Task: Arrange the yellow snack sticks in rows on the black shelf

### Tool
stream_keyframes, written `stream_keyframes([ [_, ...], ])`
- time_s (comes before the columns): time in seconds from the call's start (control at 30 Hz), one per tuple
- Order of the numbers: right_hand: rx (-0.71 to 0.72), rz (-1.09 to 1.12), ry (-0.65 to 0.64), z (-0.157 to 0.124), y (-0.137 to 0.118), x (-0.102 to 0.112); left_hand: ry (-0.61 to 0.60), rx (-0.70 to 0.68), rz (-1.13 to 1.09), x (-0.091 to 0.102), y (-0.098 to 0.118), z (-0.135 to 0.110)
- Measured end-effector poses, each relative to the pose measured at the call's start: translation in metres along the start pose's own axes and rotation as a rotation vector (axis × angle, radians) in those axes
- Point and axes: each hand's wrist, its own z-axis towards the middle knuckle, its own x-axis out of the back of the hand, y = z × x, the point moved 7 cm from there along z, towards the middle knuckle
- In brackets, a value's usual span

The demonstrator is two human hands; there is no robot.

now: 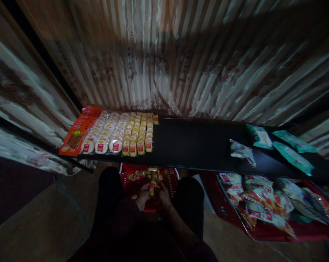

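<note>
My left hand [142, 195] and my right hand [163, 195] are low between my knees, over a red plastic basket [127, 183] on the floor. Both hands are closed around small yellow-and-red snack packets [152, 187] taken up from the basket. More of the same packets [146, 173] lie in the basket. Above it runs a black shelf [194, 145]. On its left end stand neat rows of yellow packets [138, 133], round white packets [104, 136] and orange packets [78, 133].
Green packets [291, 153] and a silver packet [242, 151] lie loose on the shelf's right end. A second red basket [265, 207] heaped with snack bags stands on the floor at the right. A striped curtain [181, 62] hangs behind the shelf.
</note>
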Motion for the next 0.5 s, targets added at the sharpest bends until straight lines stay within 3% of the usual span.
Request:
stream_keyframes([
  [0.33, 0.040, 0.070, 0.071, -0.002, -0.003, 0.006, 0.049, -0.063, -0.058, 0.007, -0.004, 0.012],
  [0.5, 0.097, -0.032, 0.123, 0.003, -0.001, 0.017, 0.083, -0.067, -0.083, 0.011, -0.003, 0.013],
])
